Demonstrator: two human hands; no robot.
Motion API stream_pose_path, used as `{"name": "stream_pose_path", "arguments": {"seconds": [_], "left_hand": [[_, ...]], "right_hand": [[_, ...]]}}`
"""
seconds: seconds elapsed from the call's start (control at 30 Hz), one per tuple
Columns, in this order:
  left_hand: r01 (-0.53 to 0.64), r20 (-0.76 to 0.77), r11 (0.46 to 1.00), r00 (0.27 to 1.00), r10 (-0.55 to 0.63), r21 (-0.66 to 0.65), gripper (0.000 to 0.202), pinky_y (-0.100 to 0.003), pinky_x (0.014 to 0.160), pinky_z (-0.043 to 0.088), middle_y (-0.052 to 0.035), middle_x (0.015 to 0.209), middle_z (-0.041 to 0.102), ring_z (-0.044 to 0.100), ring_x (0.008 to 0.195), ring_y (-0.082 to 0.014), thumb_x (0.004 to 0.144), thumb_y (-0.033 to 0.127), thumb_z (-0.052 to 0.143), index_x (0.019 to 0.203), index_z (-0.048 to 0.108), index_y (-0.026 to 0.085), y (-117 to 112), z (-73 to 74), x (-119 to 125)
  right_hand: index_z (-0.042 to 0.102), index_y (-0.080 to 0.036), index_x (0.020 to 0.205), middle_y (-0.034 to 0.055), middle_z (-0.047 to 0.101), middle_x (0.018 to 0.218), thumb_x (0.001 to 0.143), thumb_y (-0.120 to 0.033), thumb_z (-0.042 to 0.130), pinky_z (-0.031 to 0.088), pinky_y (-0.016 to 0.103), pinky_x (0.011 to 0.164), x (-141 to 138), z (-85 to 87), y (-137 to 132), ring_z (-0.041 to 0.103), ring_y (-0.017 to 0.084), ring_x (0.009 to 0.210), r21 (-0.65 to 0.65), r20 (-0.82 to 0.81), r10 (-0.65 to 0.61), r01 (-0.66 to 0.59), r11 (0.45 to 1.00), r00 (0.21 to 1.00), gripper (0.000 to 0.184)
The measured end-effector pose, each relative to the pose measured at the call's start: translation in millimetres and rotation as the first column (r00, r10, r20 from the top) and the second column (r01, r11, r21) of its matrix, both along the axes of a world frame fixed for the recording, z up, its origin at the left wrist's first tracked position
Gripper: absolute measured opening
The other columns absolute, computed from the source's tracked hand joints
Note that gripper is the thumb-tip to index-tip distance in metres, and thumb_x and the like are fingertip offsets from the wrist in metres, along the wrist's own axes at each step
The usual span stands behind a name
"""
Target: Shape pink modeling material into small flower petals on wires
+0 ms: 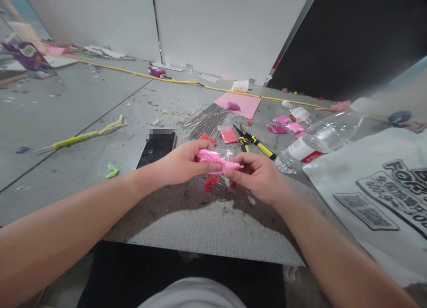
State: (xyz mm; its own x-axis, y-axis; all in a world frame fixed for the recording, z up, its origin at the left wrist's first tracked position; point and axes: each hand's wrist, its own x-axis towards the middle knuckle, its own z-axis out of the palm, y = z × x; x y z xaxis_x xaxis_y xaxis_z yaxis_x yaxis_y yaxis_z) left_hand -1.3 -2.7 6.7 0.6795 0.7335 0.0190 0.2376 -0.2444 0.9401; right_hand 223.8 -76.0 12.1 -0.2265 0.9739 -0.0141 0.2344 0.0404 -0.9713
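Observation:
In front of me, low over the table, a clear packet of bright pink modelling clay (pixel 211 157) lies between my two hands. My left hand (pixel 187 162) is closed around its left side, thumb across the front. The fingers of my right hand (pixel 255 174) pinch the right end, where some pink clay sticks out of the plastic. Just below the packet is a crumbly red lump (pixel 211 183). Behind it lie a red packet (pixel 228 135) and yellow-and-black pliers (pixel 255 143). A dark phone (pixel 156 148) rests by my left hand.
A bundle of thin wires (pixel 208 121) lies near a pink sheet (pixel 240 104) bearing a purple lump. Plastic bottles (pixel 320 137) and a white printed bag (pixel 370 197) occupy the right. Leftward are a yellow-green wrapped stick (pixel 83 137) and a green bit (pixel 112 171). A yellow cord (pixel 133 71) crosses the back.

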Motion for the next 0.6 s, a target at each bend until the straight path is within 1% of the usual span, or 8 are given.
{"name": "stream_pose_path", "arguments": {"seconds": [0.07, 0.13, 0.2, 0.27, 0.33, 0.4, 0.5, 0.6], "left_hand": [[-0.024, 0.015, 0.999, 1.000, 0.025, -0.045, 0.031, -0.025, 0.058, 0.036, 0.0035, 0.075, 0.056, 0.051, 0.064, -0.0121, 0.088, 0.044, 0.079, 0.098, 0.063, 0.019, -0.9, 2.1, -1.3], [-0.053, 0.039, 0.997, 0.998, 0.056, -0.058, 0.029, -0.025, 0.059, 0.037, 0.0030, 0.077, 0.058, 0.052, 0.065, -0.0119, 0.089, 0.042, 0.079, 0.098, 0.064, 0.019, -2.1, 3.6, -2.2], [-0.070, 0.069, 0.995, 0.995, 0.075, -0.075, 0.028, -0.024, 0.060, 0.038, 0.0030, 0.078, 0.058, 0.054, 0.066, -0.0116, 0.088, 0.040, 0.081, 0.097, 0.065, 0.019, -2.9, 4.1, -2.3], [-0.071, 0.114, 0.990, 0.990, 0.086, -0.123, 0.027, -0.024, 0.063, 0.041, 0.0027, 0.079, 0.060, 0.057, 0.069, -0.0118, 0.087, 0.039, 0.082, 0.096, 0.066, 0.019, -3.3, 3.4, -1.5], [-0.056, 0.172, 0.983, 0.981, 0.086, -0.177, 0.026, -0.025, 0.067, 0.045, 0.0017, 0.082, 0.064, 0.060, 0.072, -0.0119, 0.087, 0.037, 0.084, 0.094, 0.067, 0.019, -3.2, 2.1, -0.4], [-0.035, 0.227, 0.975, 0.970, 0.086, -0.220, 0.025, -0.024, 0.068, 0.046, 0.0004, 0.083, 0.066, 0.061, 0.073, -0.0113, 0.089, 0.037, 0.083, 0.090, 0.068, 0.018, -2.7, 0.9, 0.4], [-0.034, 0.248, 0.966, 0.964, 0.099, -0.255, 0.026, -0.023, 0.061, 0.041, -0.0004, 0.078, 0.067, 0.057, 0.067, -0.0101, 0.092, 0.039, 0.081, 0.085, 0.067, 0.018, -1.8, 0.3, 0.6], [-0.076, 0.218, 0.971, 0.968, 0.127, -0.226, 0.028, -0.025, 0.058, 0.039, -0.0011, 0.076, 0.065, 0.055, 0.065, -0.0108, 0.090, 0.040, 0.082, 0.081, 0.068, 0.018, -1.3, 0.3, 0.5]], "right_hand": [[0.071, -0.021, 0.088, -0.0012, 0.069, 0.061, 0.085, -0.061, 0.084, 0.036, 0.024, 0.040, 3.0, 0.9, 2.1, 0.052, 0.010, 0.042, 0.015, -0.030, -0.016, 0.016, 1.000, 0.999, 0.042], [0.073, -0.021, 0.091, -0.0004, 0.071, 0.062, 0.088, -0.064, 0.081, 0.038, 0.024, 0.040, 6.1, 0.3, 5.1, 0.052, 0.009, 0.041, 0.058, -0.056, -0.074, 0.077, 0.995, 0.996, 0.043], [0.072, -0.021, 0.092, -0.0004, 0.072, 0.064, 0.088, -0.062, 0.081, 0.042, 0.024, 0.041, 8.2, -1.9, 8.5, 0.055, 0.010, 0.044, 0.101, -0.114, -0.164, 0.175, 0.979, 0.980, 0.042], [0.072, -0.022, 0.098, -0.0005, 0.072, 0.066, 0.088, -0.059, 0.083, 0.043, 0.025, 0.042, 8.7, -4.5, 11.3, 0.061, 0.012, 0.048, 0.110, -0.196, -0.234, 0.259, 0.960, 0.952, 0.040], [0.073, -0.022, 0.107, -0.0007, 0.072, 0.070, 0.085, -0.054, 0.087, 0.044, 0.025, 0.043, 7.8, -6.1, 13.0, 0.067, 0.014, 0.055, 0.089, -0.276, -0.267, 0.301, 0.949, 0.923, 0.041], [0.074, -0.024, 0.113, -0.0003, 0.074, 0.077, 0.082, -0.049, 0.091, 0.046, 0.024, 0.045, 7.2, -5.8, 13.8, 0.071, 0.015, 0.062, 0.057, -0.357, -0.288, 0.328, 0.943, 0.889, 0.043], [0.076, -0.026, 0.104, -0.0004, 0.076, 0.087, 0.077, -0.041, 0.095, 0.051, 0.021, 0.051, 11.6, -2.1, 15.7, 0.071, 0.012, 0.070, 0.004, -0.483, -0.341, 0.391, 0.920, 0.807, 0.037], [0.074, -0.027, 0.096, -0.0017, 0.074, 0.091, 0.073, -0.040, 0.097, 0.057, 0.020, 0.059, 23.4, 2.5, 20.5, 0.071, 0.011, 0.077, -0.023, -0.542, -0.415, 0.481, 0.876, 0.730, 0.035]]}}
